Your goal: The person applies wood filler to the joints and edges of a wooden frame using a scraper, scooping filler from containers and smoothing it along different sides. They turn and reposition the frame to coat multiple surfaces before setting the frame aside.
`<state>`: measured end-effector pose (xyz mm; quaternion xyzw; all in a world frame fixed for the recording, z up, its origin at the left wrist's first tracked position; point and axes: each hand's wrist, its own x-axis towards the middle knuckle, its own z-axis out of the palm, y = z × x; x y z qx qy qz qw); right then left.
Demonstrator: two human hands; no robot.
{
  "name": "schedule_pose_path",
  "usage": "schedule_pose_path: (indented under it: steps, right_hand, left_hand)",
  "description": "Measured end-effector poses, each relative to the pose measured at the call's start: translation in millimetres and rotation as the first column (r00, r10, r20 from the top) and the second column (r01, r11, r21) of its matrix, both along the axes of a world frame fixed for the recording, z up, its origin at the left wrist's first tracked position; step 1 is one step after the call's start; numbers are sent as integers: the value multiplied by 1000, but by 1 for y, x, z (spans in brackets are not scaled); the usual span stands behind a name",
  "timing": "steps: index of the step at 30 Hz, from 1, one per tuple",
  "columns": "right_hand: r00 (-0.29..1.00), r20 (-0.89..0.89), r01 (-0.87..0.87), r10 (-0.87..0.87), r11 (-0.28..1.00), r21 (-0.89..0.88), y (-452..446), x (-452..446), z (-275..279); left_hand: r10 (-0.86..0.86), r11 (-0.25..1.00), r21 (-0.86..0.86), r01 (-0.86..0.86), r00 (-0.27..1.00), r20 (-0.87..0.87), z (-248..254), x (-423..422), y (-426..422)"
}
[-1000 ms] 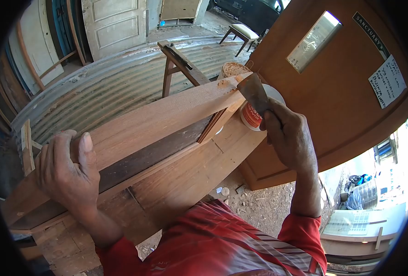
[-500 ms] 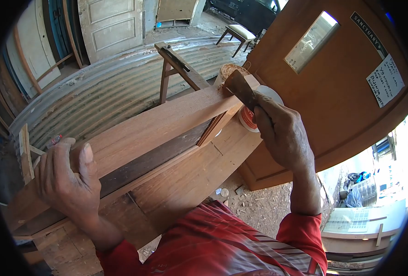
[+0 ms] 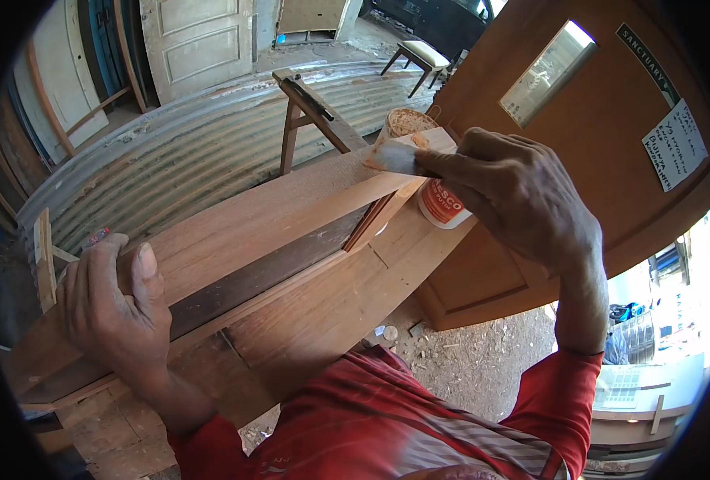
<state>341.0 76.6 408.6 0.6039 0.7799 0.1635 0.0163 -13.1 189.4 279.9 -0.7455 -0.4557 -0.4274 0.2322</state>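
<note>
My right hand (image 3: pixel 523 188) is closed on the handle of a putty knife (image 3: pixel 395 158). The knife's blade lies nearly flat against the upper face of a long wooden frame (image 3: pixel 267 212), near its far right end, beside orange-brown filler (image 3: pixel 420 141). My left hand (image 3: pixel 119 304) grips the frame's near left part, fingers over the top edge and thumb raised. Partly hidden behind my right hand, a white tub with a red label (image 3: pixel 443 203) stands on the wooden bench (image 3: pixel 323 320).
A bucket of shavings (image 3: pixel 409 122) stands behind the frame's far end. Beyond are a wooden trestle (image 3: pixel 323 116), corrugated sheets (image 3: pixel 187 152) and a stool (image 3: pixel 424 54). A large brown door (image 3: pixel 483 264) with a paper note (image 3: pixel 675 144) leans at the right.
The knife has turned from a raised angle to lie flatter, its blade now pointing left along the frame. My right hand and forearm have shifted right. My left hand stays about where it was.
</note>
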Motion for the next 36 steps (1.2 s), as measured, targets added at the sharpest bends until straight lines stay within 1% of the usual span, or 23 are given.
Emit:
schedule_pose_path:
  steps: [1, 4, 7, 10, 12, 13, 16, 19, 21, 25, 28, 31, 32, 35, 36]
  right_hand:
    - [1000, 6, -30, 30, 1000, -4, 3, 0, -1]
    - [1000, -11, -1, 0, 997, -78, 0, 5, 7]
    - [1000, 0, 18, -18, 998, -58, 4, 2, 18]
    - [999, -28, 15, -18, 994, -109, 4, 12, 8]
    - [1000, 15, 23, -21, 991, -130, 0, 20, 16]
    - [999, 37, 30, -25, 991, -129, -2, 22, 20]
    - [1000, -5, -2, 2, 997, -79, 1, 23, 25]
    - [999, -30, 17, -19, 998, -67, 3, 31, 19]
    - [999, -2, 35, -35, 997, -70, -1, 36, 15]
    - [995, 66, 84, -77, 990, -116, 3, 40, 26]
    - [997, -42, -69, 64, 989, -134, 10, 53, 19]
    - [999, 27, 23, -18, 979, -200, 4, 56, 34]
    - [999, 21, 47, -44, 983, -177, 2, 59, 35]
    - [998, -63, -10, 1, 991, -133, 2, 72, 34]
    - [998, -60, 0, -8, 993, -122, 2, 75, 34]
  left_hand:
    - [0, 1000, 0, 0, 1000, -1, 0, 0, 0]
    - [12, 1000, -15, -12, 1000, -7, 0, -1, -1]
    - [15, 1000, -19, -15, 1000, -13, 1, 0, -4]
    - [2, 1000, 1, -2, 1000, -10, 0, -1, -2]
    - [-3, 1000, -25, 3, 1000, -2, 1, -1, -4]
    - [5, 1000, -26, -5, 1000, -1, 1, -1, -4]
    - [12, 999, -41, -12, 1000, 8, 0, 1, -4]
    - [12, 998, -58, -12, 1000, 1, 4, 0, -5]
    - [-1, 999, -41, 0, 1000, -20, 5, 0, -3]
    - [46, 997, -56, -45, 999, 12, 5, 4, -5]
    - [62, 997, -38, -62, 998, 2, 6, 7, -6]
    - [79, 997, -19, -79, 997, -20, 8, 8, -9]
    - [78, 997, -4, -78, 997, -22, 8, 8, -8]
    - [121, 993, -7, -121, 992, -20, 6, 11, -9]
    - [146, 989, -15, -147, 989, -25, 6, 11, -11]
